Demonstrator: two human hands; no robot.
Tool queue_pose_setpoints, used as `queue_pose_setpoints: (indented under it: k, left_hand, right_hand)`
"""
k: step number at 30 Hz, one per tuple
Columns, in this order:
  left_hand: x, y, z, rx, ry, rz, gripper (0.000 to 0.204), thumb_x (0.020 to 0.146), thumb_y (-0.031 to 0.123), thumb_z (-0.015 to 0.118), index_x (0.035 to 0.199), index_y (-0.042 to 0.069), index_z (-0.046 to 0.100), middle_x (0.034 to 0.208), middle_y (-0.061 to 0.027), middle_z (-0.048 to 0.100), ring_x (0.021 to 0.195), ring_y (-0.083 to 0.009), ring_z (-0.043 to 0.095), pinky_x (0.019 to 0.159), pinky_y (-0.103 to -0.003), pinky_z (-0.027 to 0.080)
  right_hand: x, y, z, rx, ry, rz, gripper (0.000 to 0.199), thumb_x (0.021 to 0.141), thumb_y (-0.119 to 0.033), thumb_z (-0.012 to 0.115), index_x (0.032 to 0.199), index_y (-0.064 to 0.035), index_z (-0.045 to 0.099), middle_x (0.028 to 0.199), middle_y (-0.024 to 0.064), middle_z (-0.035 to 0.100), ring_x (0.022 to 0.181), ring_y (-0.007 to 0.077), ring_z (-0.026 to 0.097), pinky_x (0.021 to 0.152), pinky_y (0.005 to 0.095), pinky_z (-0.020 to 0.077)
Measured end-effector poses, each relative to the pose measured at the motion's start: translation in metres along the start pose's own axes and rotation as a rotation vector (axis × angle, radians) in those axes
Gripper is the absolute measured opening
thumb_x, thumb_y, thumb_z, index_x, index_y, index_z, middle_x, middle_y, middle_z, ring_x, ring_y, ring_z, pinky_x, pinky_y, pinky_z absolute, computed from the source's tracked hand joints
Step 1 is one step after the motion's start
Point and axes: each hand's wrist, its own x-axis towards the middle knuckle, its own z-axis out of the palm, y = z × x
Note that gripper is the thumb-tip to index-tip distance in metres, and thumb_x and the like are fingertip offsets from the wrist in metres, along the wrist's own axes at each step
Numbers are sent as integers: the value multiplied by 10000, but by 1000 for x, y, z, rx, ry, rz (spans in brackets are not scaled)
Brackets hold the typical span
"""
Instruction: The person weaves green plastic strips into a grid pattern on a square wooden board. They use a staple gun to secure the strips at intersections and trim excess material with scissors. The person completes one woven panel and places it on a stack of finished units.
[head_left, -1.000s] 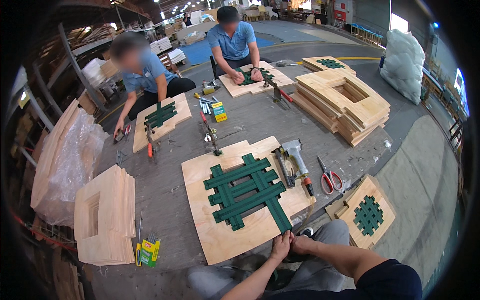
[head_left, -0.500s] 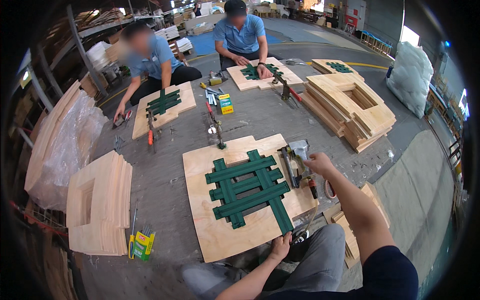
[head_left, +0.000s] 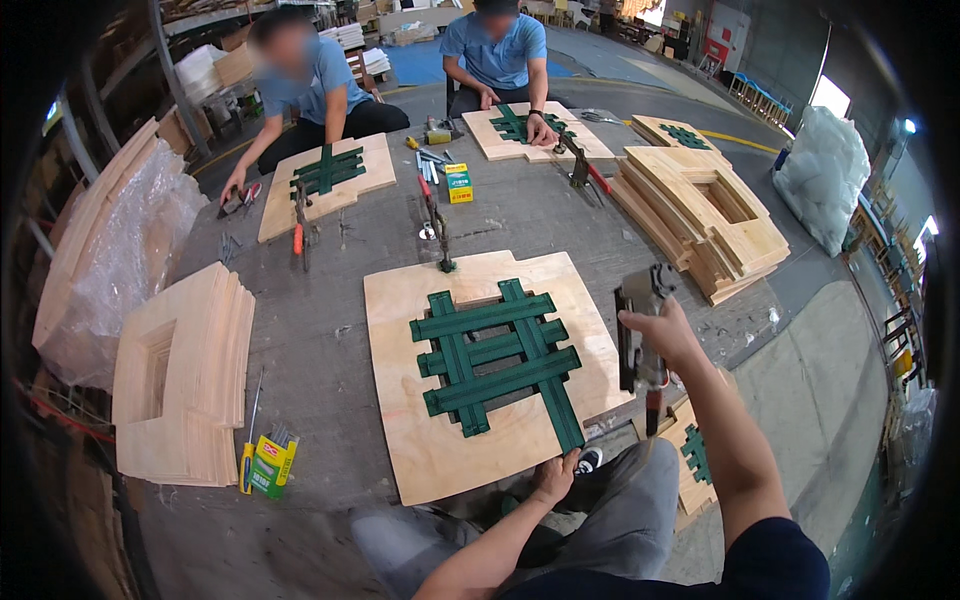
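A pale plywood seat panel (head_left: 420,470) lies on the worktable in front of me, its middle opening crossed by woven dark green webbing strips (head_left: 480,347). My left hand (head_left: 553,480) pinches the loose near end of one long webbing strip (head_left: 563,425), close to the panel's front edge. In my right hand (head_left: 668,332) is a pneumatic staple gun (head_left: 627,350), gripped by its handle and raised just beyond the panel's right edge. Its red-and-black hose fitting hangs below my fist.
A stack of cut panels (head_left: 175,390) stands at left, with a staple box (head_left: 270,465) and screwdriver (head_left: 247,460) beside it. Another stack (head_left: 700,220) rises at far right. A clamp (head_left: 440,235) meets my panel's far edge. Two co-workers sit opposite with webbed panels (head_left: 330,180).
My right hand has closed round the staple gun and lifted it off the panel's right side, moving it rightward. My left hand stays at the strip's end. The view has shifted slightly.
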Motion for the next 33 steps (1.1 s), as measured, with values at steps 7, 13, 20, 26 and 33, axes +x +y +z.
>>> queue_pose_setpoints:
  k: [7, 13, 20, 26, 33]
  left_hand:
    - [0, -11, 10, 315, 61, 248, 350, 1011, 388, 578, 1126, 77, 691, 1021, -205, 681, 993, -410, 636, 846, -513, 498]
    - [-1, -4, 9, 114, 160, 177, 292, 1010, 346, 582, 1132, 96, 672, 1037, -174, 685, 1003, -385, 634, 847, -525, 487]
    - [-1, -7, 1, 118, -13, 101, 434, 1027, 421, 532, 1238, 59, 643, 1229, -187, 675, 1138, -410, 612, 963, -503, 476]
    - [-3, -15, 7, 234, 47, 229, 420, 1038, 411, 516, 1269, 87, 648, 1257, -190, 664, 1175, -406, 598, 988, -512, 467]
    - [0, -8, 0, 115, -74, 96, 398, 1034, 334, 533, 1312, 60, 612, 1288, -226, 634, 1211, -428, 569, 1028, -528, 440]
  right_hand:
    - [-108, 11, 19, 74, -377, 310, 361, 890, -241, 803, 1101, 5, 644, 797, 50, 651, 612, 162, 606, 545, 336, 481]
    - [-123, 12, 48, 124, -391, 377, 265, 924, -197, 749, 1028, 24, 646, 713, 48, 635, 575, 138, 598, 517, 320, 475]
    - [-118, 12, 56, -25, -426, 350, 276, 912, -228, 764, 930, 17, 638, 649, 62, 630, 556, 149, 614, 514, 332, 474]
    - [-120, 9, 60, -35, -413, 364, 288, 909, -232, 772, 893, 15, 625, 619, 56, 620, 530, 146, 599, 501, 332, 460]
    - [-126, -1, 61, -98, -418, 383, 227, 927, -192, 747, 953, 7, 640, 645, 35, 600, 527, 140, 578, 490, 312, 452]
